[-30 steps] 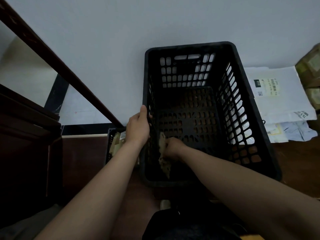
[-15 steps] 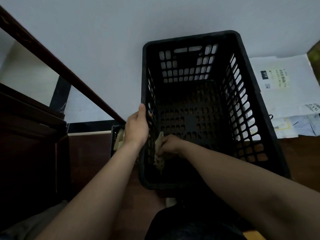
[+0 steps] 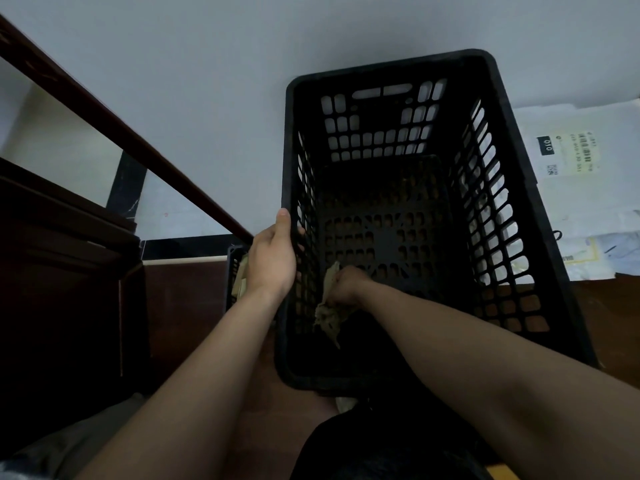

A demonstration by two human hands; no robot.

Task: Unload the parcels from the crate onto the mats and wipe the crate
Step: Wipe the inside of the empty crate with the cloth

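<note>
Black plastic, slotted all over, is what we are wiping. The crate [image 3: 391, 69] stands right in front of us, and we see no parcels left inside it. White parcels [image 3: 571, 140] lie flat just beside its right wall on a pale grey surface [image 3: 173, 81]; we cannot tell whether that surface is a mat.

Our left hand [image 3: 272, 258] is curled round the rim of the left wall, thumb along the top edge and fingertips hooked inside. Our right hand [image 3: 346, 282] is low inside the crate. Its fingers are closed on a bunched brownish cloth [image 3: 327, 317], which touches the inner face of that same wall, and a loose tail hangs below the fist.

That tail is our first worry, because it could snag in a slot and jerk the cloth out of our grip. The empty crate is probably light, so a hard sideways rub may slide or tip it if the left hand slackens. It could then shove the parcels or knock the small dark basket [image 3: 235, 268] beside our left wrist. The inside is very dark, so we may miss patches near the close corner. Loosened dirt can drop through the holes in the crate's bottom.
</note>
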